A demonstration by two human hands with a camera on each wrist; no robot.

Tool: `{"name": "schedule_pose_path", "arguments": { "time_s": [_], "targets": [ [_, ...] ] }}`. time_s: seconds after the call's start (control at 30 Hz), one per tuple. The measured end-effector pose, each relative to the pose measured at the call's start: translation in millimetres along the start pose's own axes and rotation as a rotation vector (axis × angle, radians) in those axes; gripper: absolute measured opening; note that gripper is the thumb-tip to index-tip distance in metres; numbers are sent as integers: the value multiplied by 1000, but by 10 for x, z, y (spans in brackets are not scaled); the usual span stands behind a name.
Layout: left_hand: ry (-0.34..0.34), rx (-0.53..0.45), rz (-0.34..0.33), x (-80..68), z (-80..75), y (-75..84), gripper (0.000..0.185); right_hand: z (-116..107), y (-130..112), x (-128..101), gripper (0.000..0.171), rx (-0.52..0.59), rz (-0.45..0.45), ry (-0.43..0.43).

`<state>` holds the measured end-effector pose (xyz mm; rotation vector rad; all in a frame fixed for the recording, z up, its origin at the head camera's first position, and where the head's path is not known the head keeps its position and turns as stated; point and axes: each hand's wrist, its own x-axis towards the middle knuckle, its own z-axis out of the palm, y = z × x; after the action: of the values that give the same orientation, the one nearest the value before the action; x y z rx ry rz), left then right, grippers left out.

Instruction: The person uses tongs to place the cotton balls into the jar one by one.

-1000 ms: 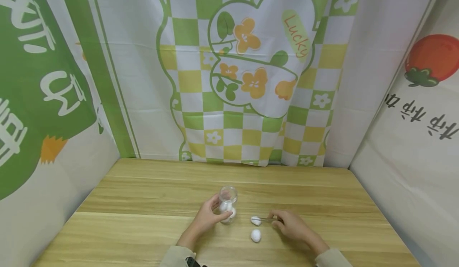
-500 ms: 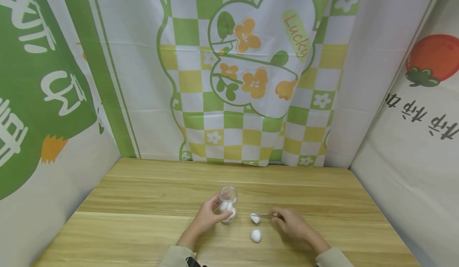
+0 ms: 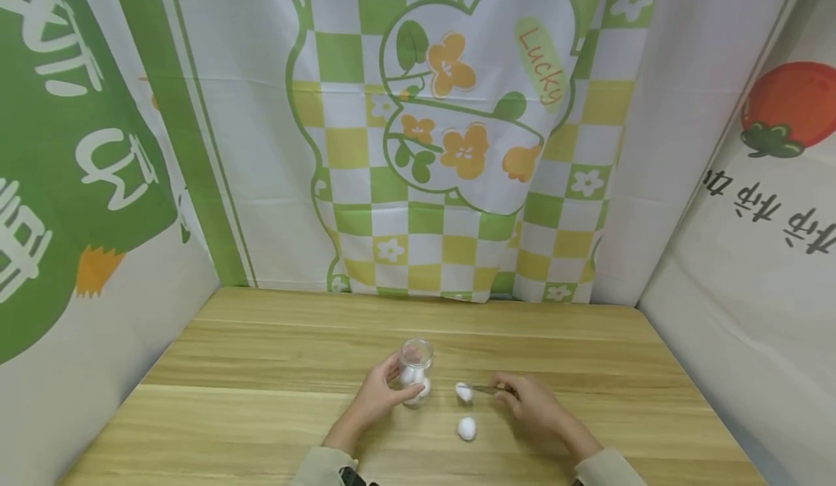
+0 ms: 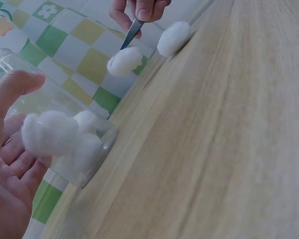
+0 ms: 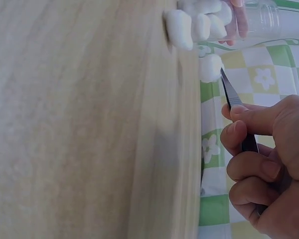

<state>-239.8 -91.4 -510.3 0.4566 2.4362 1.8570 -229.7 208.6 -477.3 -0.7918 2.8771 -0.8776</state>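
My left hand (image 3: 380, 393) holds a clear jar (image 3: 416, 359) upright on the table, thumb and fingers on either side of it. Several white cotton balls (image 4: 55, 133) lie in the lower part of the jar, which has no lid on. In my right hand (image 3: 532, 402) is a pair of metal tweezers (image 5: 231, 90), pinched between thumb and fingers. Their tips grip one cotton ball (image 4: 124, 61), lifted off the wood to the right of the jar. Another cotton ball (image 3: 466, 429) rests on the table, nearer to me.
The wooden table (image 3: 294, 348) runs back to a checked green and yellow curtain (image 3: 444, 254). White printed cloths (image 3: 731, 312) hang along both sides.
My right hand has raised the tweezers and the gripped cotton ball slightly, up off the table and a little away from me. The left hand and jar have stayed put.
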Motion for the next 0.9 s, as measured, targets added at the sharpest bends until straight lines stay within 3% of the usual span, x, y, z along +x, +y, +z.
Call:
{"name": "schedule_pose_path", "arguments": {
  "time_s": [0.37,0.9],
  "targets": [
    [-6,-2,13,-6,-2,19,67,-90,-41,31,15,-30,-36,42],
    [-2,-17,5,-14,-4,38,67,-197,-123,69,12,14,-78,65]
  ]
}}
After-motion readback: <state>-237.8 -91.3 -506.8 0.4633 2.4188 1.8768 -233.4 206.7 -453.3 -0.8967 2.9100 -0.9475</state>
